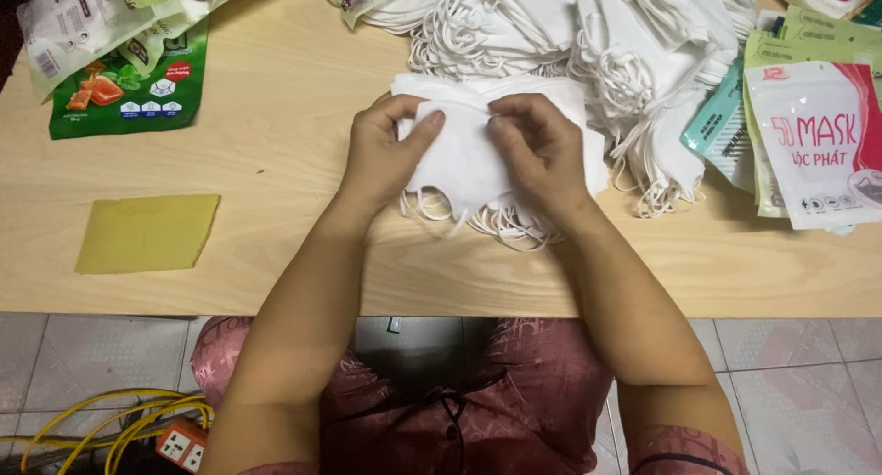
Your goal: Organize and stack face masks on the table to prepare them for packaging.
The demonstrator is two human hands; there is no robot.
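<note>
Right now my left hand and right hand both pinch the top edge of a stack of white masks at mid-table, just in front of a loose mask heap; a yellow cloth lies well apart to the left.

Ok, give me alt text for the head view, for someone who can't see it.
Both hands, left hand and right hand, grip a small stack of white face masks on a light wooden table. A bigger heap of masks lies behind, printed pouches to the right, a yellow square sheet to the left.
</note>
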